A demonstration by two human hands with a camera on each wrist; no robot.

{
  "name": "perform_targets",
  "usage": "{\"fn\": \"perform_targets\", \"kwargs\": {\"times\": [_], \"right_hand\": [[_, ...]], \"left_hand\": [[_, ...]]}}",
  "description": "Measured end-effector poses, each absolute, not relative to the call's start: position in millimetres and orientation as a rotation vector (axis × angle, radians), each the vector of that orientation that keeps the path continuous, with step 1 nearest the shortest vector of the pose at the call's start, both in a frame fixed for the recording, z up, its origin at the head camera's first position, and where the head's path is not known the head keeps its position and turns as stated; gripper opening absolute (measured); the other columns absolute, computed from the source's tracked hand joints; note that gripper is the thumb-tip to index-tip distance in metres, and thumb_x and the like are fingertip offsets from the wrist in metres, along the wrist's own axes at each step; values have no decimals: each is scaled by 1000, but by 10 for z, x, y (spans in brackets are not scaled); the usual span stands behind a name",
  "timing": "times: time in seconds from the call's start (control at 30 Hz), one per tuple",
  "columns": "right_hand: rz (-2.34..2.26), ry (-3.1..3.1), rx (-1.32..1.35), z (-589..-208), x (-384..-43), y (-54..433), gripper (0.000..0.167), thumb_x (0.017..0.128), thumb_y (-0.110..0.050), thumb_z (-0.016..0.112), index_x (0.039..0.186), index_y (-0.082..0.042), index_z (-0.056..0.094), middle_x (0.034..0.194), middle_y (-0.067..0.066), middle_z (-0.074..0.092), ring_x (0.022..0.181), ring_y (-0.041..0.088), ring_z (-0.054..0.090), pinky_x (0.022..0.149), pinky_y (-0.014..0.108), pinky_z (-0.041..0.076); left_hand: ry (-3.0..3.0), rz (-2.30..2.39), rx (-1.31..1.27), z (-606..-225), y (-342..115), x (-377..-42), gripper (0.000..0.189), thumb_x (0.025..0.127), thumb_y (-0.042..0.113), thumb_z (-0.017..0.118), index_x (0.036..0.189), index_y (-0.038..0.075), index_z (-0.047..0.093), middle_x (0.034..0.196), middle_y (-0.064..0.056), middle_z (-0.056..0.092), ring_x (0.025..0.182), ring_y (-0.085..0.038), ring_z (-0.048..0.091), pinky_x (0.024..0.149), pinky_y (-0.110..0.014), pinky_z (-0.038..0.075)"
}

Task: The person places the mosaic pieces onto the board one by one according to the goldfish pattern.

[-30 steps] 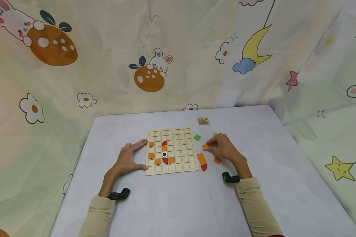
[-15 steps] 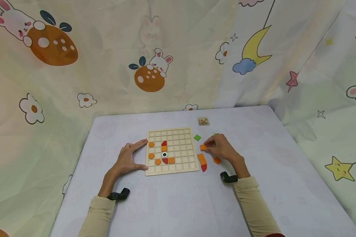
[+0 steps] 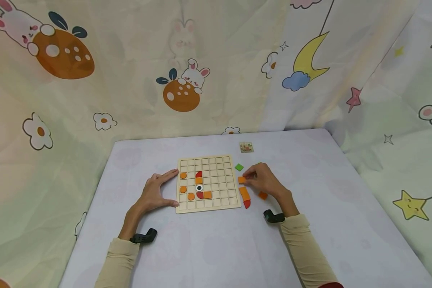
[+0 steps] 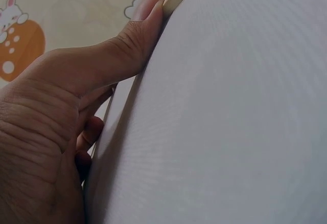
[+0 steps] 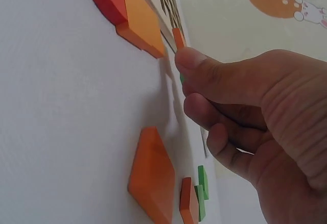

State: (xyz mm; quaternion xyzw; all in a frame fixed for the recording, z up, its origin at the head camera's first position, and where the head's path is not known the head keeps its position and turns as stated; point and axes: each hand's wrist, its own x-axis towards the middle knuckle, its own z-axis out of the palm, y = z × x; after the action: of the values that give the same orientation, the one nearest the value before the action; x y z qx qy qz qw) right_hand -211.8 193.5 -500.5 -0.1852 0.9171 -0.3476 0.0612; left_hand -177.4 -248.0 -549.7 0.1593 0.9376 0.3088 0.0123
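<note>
A wooden grid board (image 3: 221,200) lies on the table with several orange discs (image 3: 183,175), orange squares (image 3: 207,195), red quarter-circles (image 3: 199,174) and a white eye piece (image 3: 199,188) on it. My left hand (image 3: 153,195) touches the board's left edge with thumb and index finger spread; the left wrist view shows the thumb (image 4: 120,55) at its corner. Just right of the board my right hand (image 3: 265,179) pinches an orange square tile (image 3: 241,180) between thumb and fingers. In the right wrist view, that tile (image 5: 178,38) sticks out past the thumb tip.
Beside the board lie an orange piece (image 3: 244,194) touching a red quarter-circle (image 3: 247,204), and a green tile (image 3: 239,167). An orange tile (image 3: 262,195) sits under the right wrist. Behind them is a small patterned card (image 3: 246,147). A printed cloth hangs behind the table.
My right hand has moved left with the orange square tile, closer to the board's right edge. My left hand has stayed at the board's left edge.
</note>
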Motion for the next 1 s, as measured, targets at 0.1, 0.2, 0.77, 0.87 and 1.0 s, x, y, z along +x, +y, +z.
{"fn": "perform_targets", "kwargs": {"times": [0.1,0.2,0.77,0.87,1.0], "right_hand": [[-1059,2770,-585,-5013,-2121,1909,21,89,-4,89,109,-1,85,101,8,84,91,18,69,86,34,57],[-1078,2764,-640,-5030,-2126,1894,21,89,-6,90,108,-1,85,100,8,84,90,17,69,84,32,57],[-1151,2697,-758,-5031,-2143,1722,21,87,-7,92,106,-1,85,96,7,82,84,13,66,78,26,54],[-1164,2675,-763,-5022,-2146,1674,20,88,-7,91,106,-1,85,97,7,82,84,12,66,78,25,54],[-1175,2651,-783,-5035,-2159,1625,20,87,-7,91,106,-2,84,98,6,82,84,11,66,77,25,54]], "left_hand": [[2926,957,496,-5496,-2478,-1773,125,61,59,103,168,28,46,174,-1,48,116,-25,48,98,-48,35],[2928,956,497,-5500,-2477,-1772,124,62,59,103,168,28,46,174,-1,47,116,-25,48,98,-48,35],[2923,978,493,-5498,-2485,-1785,125,61,60,104,167,29,47,174,0,47,117,-25,48,98,-47,34],[2924,982,502,-5504,-2487,-1788,125,61,60,104,167,28,47,174,-1,48,116,-25,48,98,-48,34],[2920,986,509,-5515,-2494,-1791,125,61,60,104,167,28,47,174,-1,48,116,-25,49,98,-47,34]]}}
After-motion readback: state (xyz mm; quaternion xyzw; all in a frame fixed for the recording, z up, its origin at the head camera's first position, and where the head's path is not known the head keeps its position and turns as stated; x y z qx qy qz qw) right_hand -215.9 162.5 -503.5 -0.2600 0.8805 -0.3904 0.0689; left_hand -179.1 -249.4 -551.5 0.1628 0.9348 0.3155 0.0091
